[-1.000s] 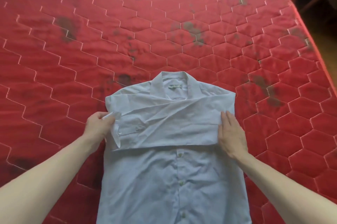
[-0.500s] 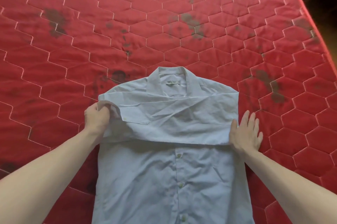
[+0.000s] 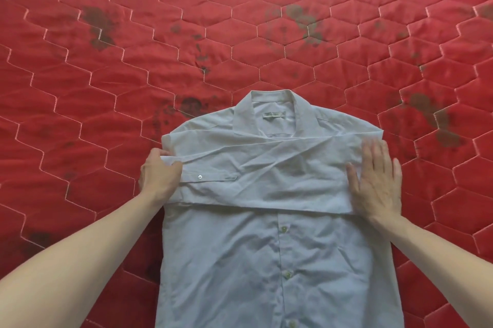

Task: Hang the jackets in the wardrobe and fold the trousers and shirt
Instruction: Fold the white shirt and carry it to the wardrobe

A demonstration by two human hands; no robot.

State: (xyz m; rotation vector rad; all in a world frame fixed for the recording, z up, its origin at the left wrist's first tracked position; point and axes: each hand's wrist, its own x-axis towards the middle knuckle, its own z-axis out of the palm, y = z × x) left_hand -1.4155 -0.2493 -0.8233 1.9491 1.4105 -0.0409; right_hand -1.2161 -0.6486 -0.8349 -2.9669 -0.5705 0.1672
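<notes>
Shirt (image 3: 269, 261) is lying face-up on the red mattress (image 3: 240, 34), collar (image 3: 272, 111) pointing away from the person, hem running off the near edge of view. So its long axis is running straight out from the body, w/ both sleeves already crossed over the chest in a band just below the collar.

L hand (image 3: 159, 177) is sitting at the band's left end, fingers curling round and pinching the cuff (image 3: 205, 177) edge. R hand (image 3: 377, 181) is lying flat & open, fingers straight, pressing the band's right end near the shoulder.

Both hands are flanking the shirt at about equal reach, neither clearly nearer. Judging from this, sleeve fold is nearly done; next fold prob. needs the hem end brought up toward the collar along that long axis. No jackets, trousers or wardrobe showing.
</notes>
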